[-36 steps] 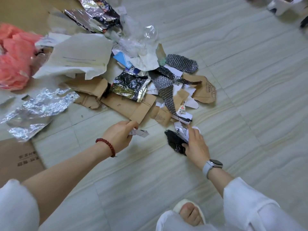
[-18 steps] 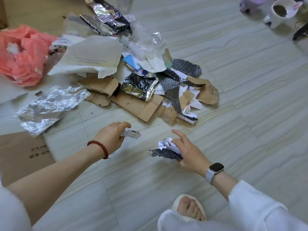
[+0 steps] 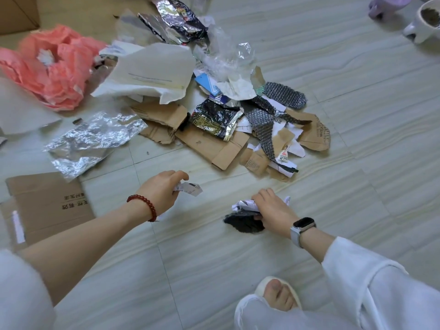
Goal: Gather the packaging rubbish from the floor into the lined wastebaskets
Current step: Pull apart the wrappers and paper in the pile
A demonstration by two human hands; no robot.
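Observation:
A heap of packaging rubbish (image 3: 214,120) lies on the tiled floor ahead of me: torn cardboard, foil, black mesh wrap, white paper and clear plastic. My left hand (image 3: 162,190) is closed on a small white paper scrap (image 3: 190,188), held just above the floor. My right hand (image 3: 273,211) grips a crumpled white paper wad (image 3: 244,204) together with a black mesh piece (image 3: 242,223) that rests on the floor. No wastebasket is clearly in view.
A pink plastic bag (image 3: 52,65) lies at the far left, crumpled foil (image 3: 90,141) beside it, and flat cardboard (image 3: 45,206) near my left arm. A white cup (image 3: 423,25) and a purple object (image 3: 385,5) sit at the top right. My foot (image 3: 278,294) is below.
My right hand pulled the paper wad and black mesh piece back from the heap toward me. My left hand kept its scrap and drew slightly away from the heap.

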